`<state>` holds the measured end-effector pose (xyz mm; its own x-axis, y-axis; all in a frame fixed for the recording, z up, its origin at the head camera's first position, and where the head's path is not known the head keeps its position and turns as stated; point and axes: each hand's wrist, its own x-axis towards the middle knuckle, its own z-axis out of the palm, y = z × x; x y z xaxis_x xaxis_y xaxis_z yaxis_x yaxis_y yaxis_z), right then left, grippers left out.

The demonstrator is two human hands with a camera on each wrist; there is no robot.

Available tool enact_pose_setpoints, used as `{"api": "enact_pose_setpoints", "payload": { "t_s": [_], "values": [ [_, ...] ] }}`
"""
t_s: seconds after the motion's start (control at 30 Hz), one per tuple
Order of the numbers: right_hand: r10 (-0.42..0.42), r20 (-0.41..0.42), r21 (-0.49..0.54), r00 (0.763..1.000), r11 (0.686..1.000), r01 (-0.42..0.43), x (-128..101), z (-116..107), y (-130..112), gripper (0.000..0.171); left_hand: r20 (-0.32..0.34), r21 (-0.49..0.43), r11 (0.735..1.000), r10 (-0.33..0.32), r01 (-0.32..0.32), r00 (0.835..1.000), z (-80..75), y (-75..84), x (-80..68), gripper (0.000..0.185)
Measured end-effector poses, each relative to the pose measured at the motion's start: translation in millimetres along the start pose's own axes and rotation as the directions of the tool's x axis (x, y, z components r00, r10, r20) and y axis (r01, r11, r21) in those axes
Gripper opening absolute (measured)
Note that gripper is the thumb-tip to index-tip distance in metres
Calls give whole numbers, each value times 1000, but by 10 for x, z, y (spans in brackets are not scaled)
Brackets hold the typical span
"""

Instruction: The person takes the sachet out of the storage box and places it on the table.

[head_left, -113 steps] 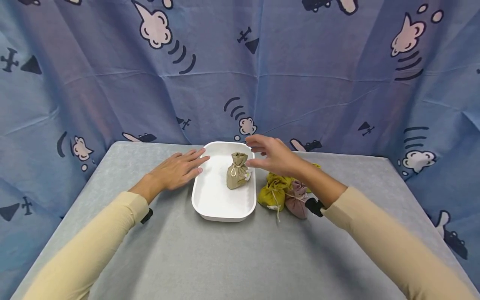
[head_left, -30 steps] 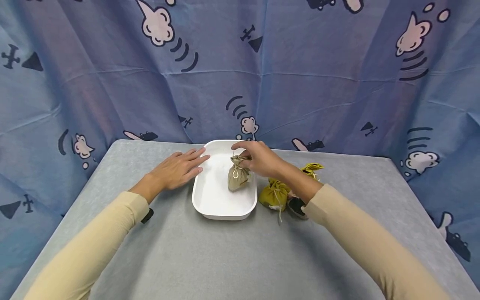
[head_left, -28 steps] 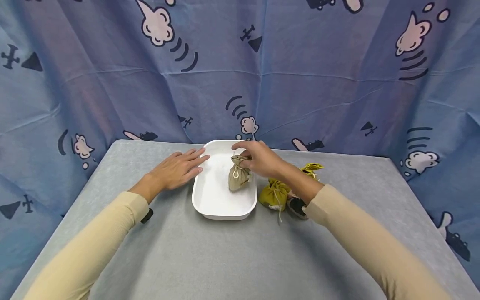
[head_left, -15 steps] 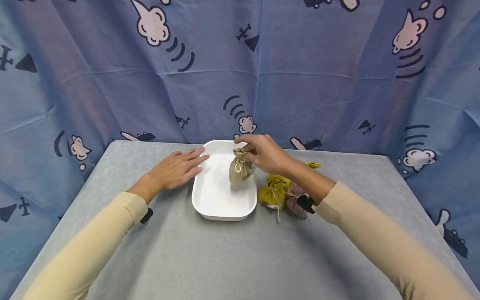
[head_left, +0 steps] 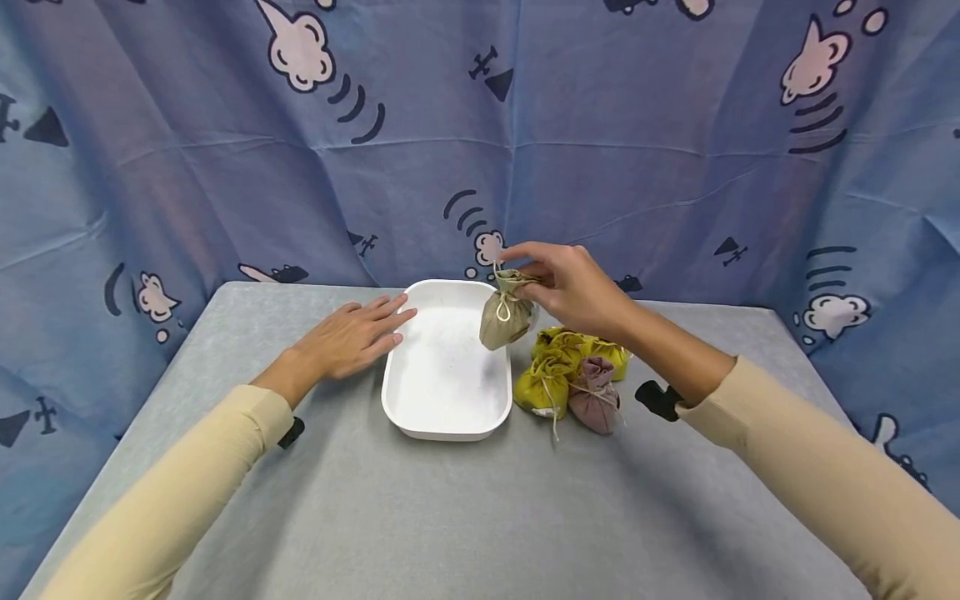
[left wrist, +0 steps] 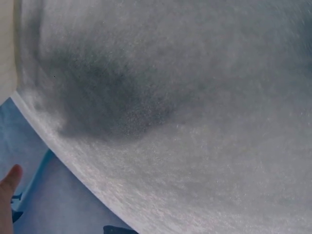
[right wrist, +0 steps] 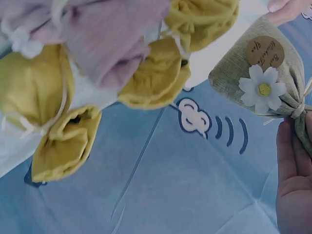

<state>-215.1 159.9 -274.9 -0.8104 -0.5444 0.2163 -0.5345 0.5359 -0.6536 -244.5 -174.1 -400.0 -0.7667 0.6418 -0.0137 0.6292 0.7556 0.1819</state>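
My right hand [head_left: 573, 283] pinches the gathered neck of a beige drawstring pouch [head_left: 507, 318], which hangs above the right rim of a white tray [head_left: 448, 398]. In the right wrist view the pouch [right wrist: 263, 73] shows a white daisy and a round brown label; the fingers [right wrist: 292, 156] are at its tied neck. With fingers straight, my left hand [head_left: 352, 337] rests at the tray's left rim and holds nothing. Only the thumb [left wrist: 9, 187] of that hand shows in the left wrist view.
Right of the tray, several mustard pouches [head_left: 542, 390] and a mauve pouch [head_left: 595, 400] lie bunched on the grey tabletop [head_left: 450, 517]. A blue patterned curtain [head_left: 420, 183] hangs behind the table's back edge.
The right hand reached into the tray, took the beige pouch by its neck, and lifted it up and to the right. The left hand has stayed at the tray's rim.
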Motion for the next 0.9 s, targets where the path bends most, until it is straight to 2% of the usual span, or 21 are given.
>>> {"api": "enact_pose_setpoints", "payload": {
  "t_s": [0.3, 0.43, 0.63, 0.9],
  "values": [
    [-33, -47, -99, 998, 995, 29, -230, -342, 40, 46, -17, -5, 1000, 7, -7, 1000, 25, -11, 0, 54],
    [-22, -66, -137, 998, 991, 13, -391, -508, 96, 47, -17, -5, 1000, 9, -9, 1000, 14, -8, -8, 56],
    [56, -99, -202, 994, 976, -75, -638, -690, 201, 49, -26, 12, 999, 33, -33, 999, 14, -24, -4, 56],
    [156, -157, -274, 975, 942, -194, -938, -864, 348, 49, -26, 30, 999, 34, -33, 999, 34, -48, -8, 58]
  ]
}}
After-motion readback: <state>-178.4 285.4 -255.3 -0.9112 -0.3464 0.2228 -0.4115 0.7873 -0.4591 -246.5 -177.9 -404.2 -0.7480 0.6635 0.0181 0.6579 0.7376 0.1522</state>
